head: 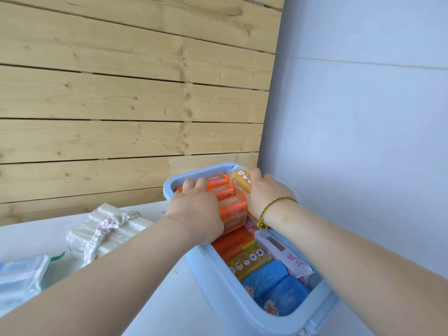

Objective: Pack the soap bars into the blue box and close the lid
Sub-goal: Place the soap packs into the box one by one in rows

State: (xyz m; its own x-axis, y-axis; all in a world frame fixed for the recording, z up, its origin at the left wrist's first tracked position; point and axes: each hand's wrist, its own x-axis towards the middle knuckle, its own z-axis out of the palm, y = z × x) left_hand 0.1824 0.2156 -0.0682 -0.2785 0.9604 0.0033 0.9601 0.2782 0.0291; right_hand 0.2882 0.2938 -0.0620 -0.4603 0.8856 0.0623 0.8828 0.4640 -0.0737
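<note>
The open light-blue box (208, 270) stands on the white table against the right wall, holding several wrapped soap bars. My left hand (196, 209) lies flat on the stack of orange-wrapped bars (232, 209) at the far end, fingers bent over their tops. My right hand (266, 192), with a braided bracelet on the wrist, grips a yellow bar in clear wrap (240, 181) standing in the far right corner. Nearer me in the box lie a yellow bar (249, 261), two blue-wrapped bars (274, 287) and a white-and-pink wrapped bar (288, 255). No lid is in view.
A bundle of white soap bars (106, 231) tied with a patterned ribbon lies on the table (169, 299) to the left. Pale blue-and-white packets (19, 280) sit at the left edge. A wooden slat wall rises behind; a white wall flanks the box on the right.
</note>
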